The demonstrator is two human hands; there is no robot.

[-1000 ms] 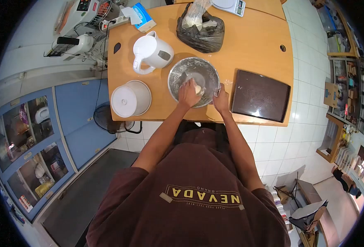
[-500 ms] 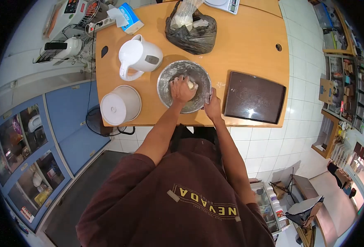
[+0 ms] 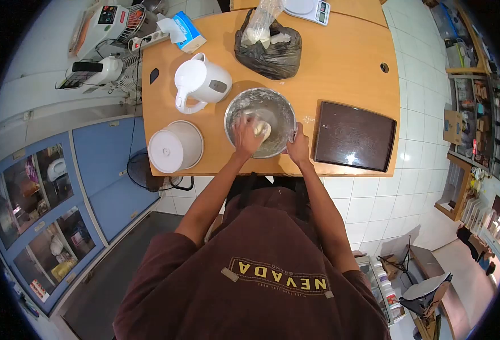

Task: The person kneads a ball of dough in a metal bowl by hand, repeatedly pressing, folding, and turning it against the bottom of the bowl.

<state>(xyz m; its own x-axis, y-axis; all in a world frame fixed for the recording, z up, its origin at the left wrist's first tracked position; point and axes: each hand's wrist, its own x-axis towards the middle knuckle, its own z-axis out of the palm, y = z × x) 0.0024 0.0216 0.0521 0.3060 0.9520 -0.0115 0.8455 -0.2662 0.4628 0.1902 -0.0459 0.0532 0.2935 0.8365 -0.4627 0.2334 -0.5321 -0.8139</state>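
A metal mixing bowl [image 3: 284, 110], its inner wall streaked with white flour, stands near the table's front edge. Inside it, my left hand [image 3: 246, 135] is closed against a pale lump of dough [image 3: 264, 130], its floury fingers curled at the dough's left side and slightly blurred. My right hand [image 3: 298, 146] grips the bowl's right rim, thumb and fingers pinched over the edge.
Left of the bowl are a white electric kettle [image 3: 202, 81] and a white lidded tub [image 3: 176, 147]. A dark baking tray [image 3: 355, 136] lies to the right. Behind sit a black plastic bag [image 3: 270, 56], a kitchen scale [image 3: 309, 10] and a tissue box [image 3: 187, 33].
My left hand has shifted toward the bowl's left side and its fingers have loosened a little, showing more of the dough. My right hand stays on the rim. The whole view has shifted slightly.
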